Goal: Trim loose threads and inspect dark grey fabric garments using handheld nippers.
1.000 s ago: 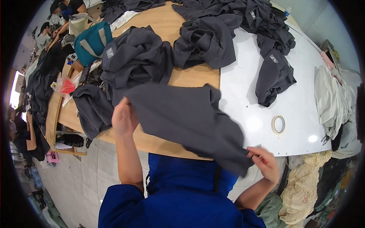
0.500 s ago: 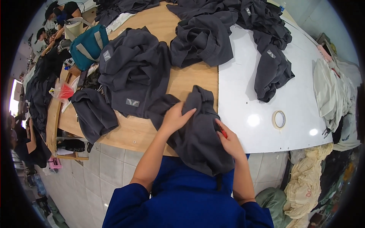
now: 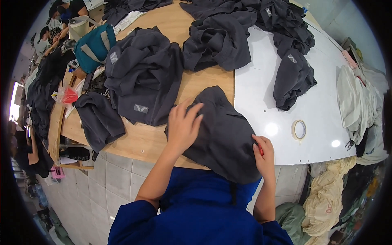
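A dark grey garment (image 3: 222, 130) lies spread over the front of the table, its lower end hanging past the edge against my blue clothing. My left hand (image 3: 182, 128) is on the garment's left side, fingers spread and holding nothing that shows. At the right edge of the cloth, my right hand (image 3: 264, 154) is closed round a small red tool (image 3: 261, 150), its kind mostly hidden by the fingers. The fingertips of that hand touch the fabric.
Heaped dark grey garments (image 3: 143, 77) lie beyond my left hand, more (image 3: 218, 43) farther back. A tape roll (image 3: 299, 130) rests on the white tabletop (image 3: 261, 85) at right. A teal bag (image 3: 94, 48) stands far left, near co-workers. Cream cloth (image 3: 326, 200) is piled right.
The garment has been opened out flatter and wider. My left hand has let go of the fold and spread its fingers. My right hand has moved right with the red tool.
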{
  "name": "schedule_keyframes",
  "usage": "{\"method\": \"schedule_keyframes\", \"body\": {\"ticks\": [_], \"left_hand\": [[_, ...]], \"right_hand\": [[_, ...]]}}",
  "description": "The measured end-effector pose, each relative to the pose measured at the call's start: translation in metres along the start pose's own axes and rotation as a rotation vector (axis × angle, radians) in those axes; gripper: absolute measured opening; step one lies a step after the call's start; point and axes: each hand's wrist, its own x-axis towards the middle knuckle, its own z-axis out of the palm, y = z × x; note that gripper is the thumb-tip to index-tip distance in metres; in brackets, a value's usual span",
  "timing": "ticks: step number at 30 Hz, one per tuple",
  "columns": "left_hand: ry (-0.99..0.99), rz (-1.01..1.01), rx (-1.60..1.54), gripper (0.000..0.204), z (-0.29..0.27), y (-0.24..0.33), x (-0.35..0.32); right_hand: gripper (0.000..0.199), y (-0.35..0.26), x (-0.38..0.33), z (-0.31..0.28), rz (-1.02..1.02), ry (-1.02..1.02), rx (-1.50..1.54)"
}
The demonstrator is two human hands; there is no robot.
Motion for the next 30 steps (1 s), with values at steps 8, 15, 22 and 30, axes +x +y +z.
{"method": "schedule_keyframes", "body": {"ticks": [8,15,22,30], "left_hand": [[-0.275,0.262,-0.010,0.035,0.065,0.009,0.025],[-0.559,-0.272,-0.758,0.021,0.000,0.053,0.011],[-0.242,-0.003,-0.716,0.019,-0.023,0.076,-0.006],[-0.143,0.117,-0.841,0.023,-0.021,0.068,-0.017]], "right_hand": [[0.027,-0.026,-0.015,0.005,0.136,0.380,0.713],[0.045,-0.050,-0.022,-0.019,0.069,0.380,0.759],[0.038,-0.082,-0.019,0.010,-0.076,0.053,0.772],[0.025,-0.089,-0.017,0.002,-0.210,0.138,0.493]]}}
